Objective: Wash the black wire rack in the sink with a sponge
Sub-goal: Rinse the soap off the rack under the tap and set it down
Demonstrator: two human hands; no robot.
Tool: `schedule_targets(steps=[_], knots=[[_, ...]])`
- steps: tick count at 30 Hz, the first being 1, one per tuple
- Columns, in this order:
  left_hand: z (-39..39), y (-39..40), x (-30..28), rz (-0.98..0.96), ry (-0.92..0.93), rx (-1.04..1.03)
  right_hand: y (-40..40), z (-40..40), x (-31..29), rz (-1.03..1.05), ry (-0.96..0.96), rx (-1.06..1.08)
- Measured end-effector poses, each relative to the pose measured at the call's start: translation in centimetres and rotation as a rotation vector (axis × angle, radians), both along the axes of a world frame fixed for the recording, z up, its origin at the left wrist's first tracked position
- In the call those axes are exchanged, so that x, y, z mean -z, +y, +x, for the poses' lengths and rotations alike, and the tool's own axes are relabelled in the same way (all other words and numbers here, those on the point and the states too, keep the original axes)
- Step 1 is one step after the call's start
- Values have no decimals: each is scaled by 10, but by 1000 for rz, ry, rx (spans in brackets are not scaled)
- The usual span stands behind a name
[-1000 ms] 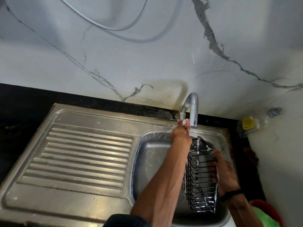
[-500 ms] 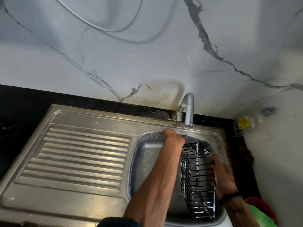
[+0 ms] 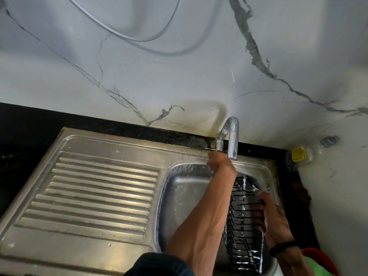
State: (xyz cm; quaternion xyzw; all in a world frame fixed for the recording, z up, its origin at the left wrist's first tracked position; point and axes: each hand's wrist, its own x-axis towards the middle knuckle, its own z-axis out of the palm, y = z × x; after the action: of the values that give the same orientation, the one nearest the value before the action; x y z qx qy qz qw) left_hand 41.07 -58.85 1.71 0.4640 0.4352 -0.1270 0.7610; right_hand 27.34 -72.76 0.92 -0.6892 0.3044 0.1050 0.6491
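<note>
The black wire rack (image 3: 242,228) stands on its side in the right part of the steel sink basin (image 3: 185,198), with white suds on its wires. My right hand (image 3: 268,214) grips the rack's right side, fingers hooked through the wires. My left arm reaches across the basin, and my left hand (image 3: 218,161) sits at the sink's back rim, right under the valve of the chrome tap (image 3: 233,136). Its fingers point away from me and are hidden. A thin white streak runs down the rack below the spout. No sponge is in view.
A ribbed steel drainboard (image 3: 99,192) lies left of the basin on a black counter. A clear bottle with a yellow label (image 3: 298,155) lies in the back right corner. A red and green item (image 3: 316,261) sits at the lower right. A marble wall rises behind.
My left hand dropped from the tap's spout to the sink rim, then shifted back up to the valve's base. My right hand kept its hold on the rack, which barely moved.
</note>
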Motion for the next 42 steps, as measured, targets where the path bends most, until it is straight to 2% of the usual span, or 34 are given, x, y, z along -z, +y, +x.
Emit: schedule_targets(steps=[2,4,6,9,12,14,17,21,25,29,34,42], knots=[[-11,-4,7,205,-96,141,2,3,-1,-6,-24,-21],[-31,-2,34,480,-137,517,9,8,-7,-17,-30,-50],[-46,5,50,643,-122,809,16,16,-8,-44,-77,-105],[-62,24,32,715,-41,1014,28,29,-8,-135,-156,-209],[-71,45,22,795,-70,999,45,47,-11,-168,-177,-336],[-72,63,25,795,-47,920,57,61,-21,-222,-212,-337],[-69,91,18,786,-135,817,68,79,-23,-188,-193,-329],[-64,112,19,637,-176,727,74,84,-23,-108,-131,-275],[-62,104,20,566,-199,726,66,77,-22,-105,-173,-238],[-59,83,16,592,-258,704,53,68,-22,-130,-226,-135],[-47,63,31,640,-309,698,44,70,-20,-106,-336,-108],[-46,93,8,698,-263,601,65,93,-12,-133,-181,-168]])
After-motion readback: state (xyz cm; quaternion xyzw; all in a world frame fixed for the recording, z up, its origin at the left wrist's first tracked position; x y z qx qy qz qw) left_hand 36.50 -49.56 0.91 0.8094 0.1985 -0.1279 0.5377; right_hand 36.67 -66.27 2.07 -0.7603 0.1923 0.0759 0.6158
